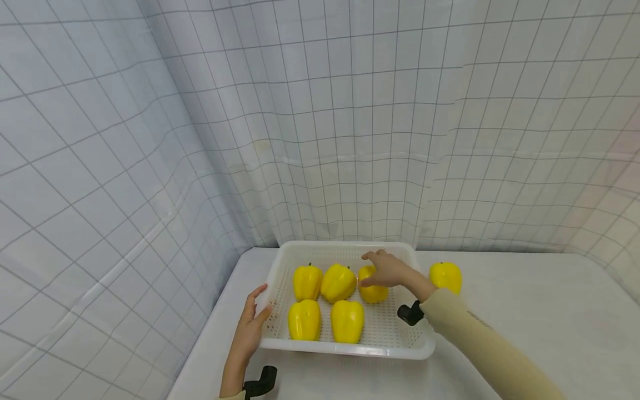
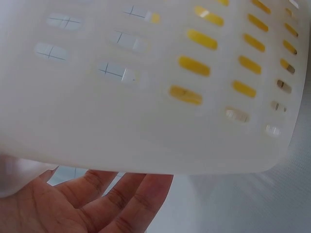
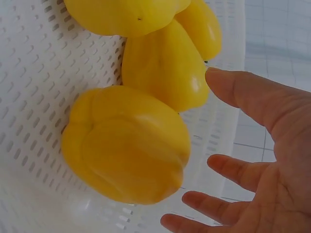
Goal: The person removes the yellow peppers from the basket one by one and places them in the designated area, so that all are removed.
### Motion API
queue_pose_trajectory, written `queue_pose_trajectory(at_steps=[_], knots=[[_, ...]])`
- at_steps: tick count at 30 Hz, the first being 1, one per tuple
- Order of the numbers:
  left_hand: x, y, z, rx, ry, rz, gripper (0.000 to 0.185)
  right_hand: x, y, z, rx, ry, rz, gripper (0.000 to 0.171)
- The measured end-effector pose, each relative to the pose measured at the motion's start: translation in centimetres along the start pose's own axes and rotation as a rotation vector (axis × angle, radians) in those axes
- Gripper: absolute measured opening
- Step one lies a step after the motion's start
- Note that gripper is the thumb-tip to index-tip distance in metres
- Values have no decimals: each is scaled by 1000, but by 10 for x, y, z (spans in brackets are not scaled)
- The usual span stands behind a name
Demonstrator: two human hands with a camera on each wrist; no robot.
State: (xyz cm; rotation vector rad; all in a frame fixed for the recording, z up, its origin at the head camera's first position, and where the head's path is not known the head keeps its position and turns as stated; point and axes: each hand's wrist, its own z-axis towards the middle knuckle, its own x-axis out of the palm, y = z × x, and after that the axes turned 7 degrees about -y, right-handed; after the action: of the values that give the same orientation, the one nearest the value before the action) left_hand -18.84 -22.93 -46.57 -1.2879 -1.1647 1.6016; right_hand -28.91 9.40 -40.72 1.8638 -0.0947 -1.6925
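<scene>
A white perforated plastic basket (image 1: 350,349) holds several yellow bell peppers (image 1: 348,322). My right hand (image 1: 387,271) hovers over its back right part, fingers spread and holding nothing. Right beside that hand is one bell pepper (image 3: 127,145), lying on the basket floor, with the thumb (image 3: 228,87) and fingertips apart from it in the right wrist view. At the basket's left side, my left hand (image 1: 250,325) rests by the rim, thumb and fingers extended. In the left wrist view its fingers (image 2: 121,199) reach past the basket's edge, their tips partly hidden.
Another yellow bell pepper (image 1: 446,276) sits on the white table (image 1: 525,322), right of the basket and partly behind the right forearm. A white grid-patterned curtain (image 1: 350,139) hangs behind the table and along its left side. Black wrist mounts (image 1: 411,313) are on both arms.
</scene>
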Motion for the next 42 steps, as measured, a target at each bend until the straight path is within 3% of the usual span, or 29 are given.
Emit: queue_pose_trajectory(at_steps=[13,42], knots=[[1,2,1,-22,1,-5,50,15,3,7,134,62,-18,75],[1,0,-1,-3,-8,-2,50,37,-18,9,144,33,36,76]])
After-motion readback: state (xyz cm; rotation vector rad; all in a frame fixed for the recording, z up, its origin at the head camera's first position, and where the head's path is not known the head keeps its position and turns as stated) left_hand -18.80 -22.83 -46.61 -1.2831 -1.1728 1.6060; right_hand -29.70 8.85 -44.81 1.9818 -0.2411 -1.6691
